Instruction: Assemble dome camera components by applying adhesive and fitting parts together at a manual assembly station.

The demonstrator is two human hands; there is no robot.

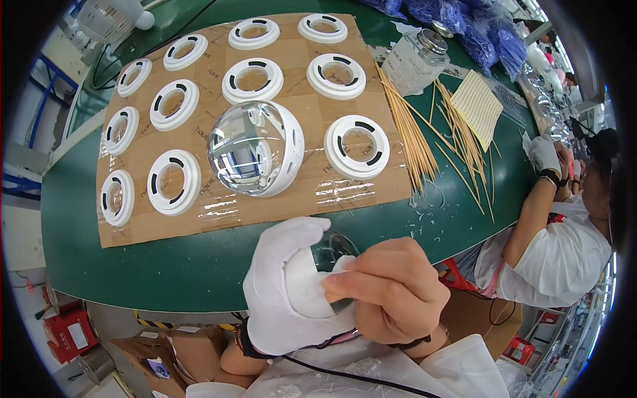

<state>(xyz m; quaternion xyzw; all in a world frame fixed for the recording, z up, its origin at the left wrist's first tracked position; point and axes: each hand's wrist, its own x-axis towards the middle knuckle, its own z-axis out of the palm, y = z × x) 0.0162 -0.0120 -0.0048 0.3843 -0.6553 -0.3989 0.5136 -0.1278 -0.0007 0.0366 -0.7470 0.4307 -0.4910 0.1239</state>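
My left hand point(282, 285), in a white glove, is closed around a clear dome point(334, 247) at the table's front edge. Bare and pinched, my right hand point(391, 285) presses against the dome with a white, cloth-like piece point(337, 270) between thumb and fingers. Its lower part is hidden by the fingers. Beyond my hands, a round unit with a shiny clear dome and white base point(292, 151) lies tilted on a cardboard sheet point(259, 215). White rings with black curved strips, such as one ring point(358, 123), lie around it in rows.
Thin wooden sticks point(411, 146) are spread right of the cardboard, beside a glass jar point(418, 60) and a yellow dotted sheet point(476, 106). Blue plastic bags point(458, 26) lie at the back. A co-worker point(557, 252) sits at the right. An opened carton point(192, 355) stands below left.
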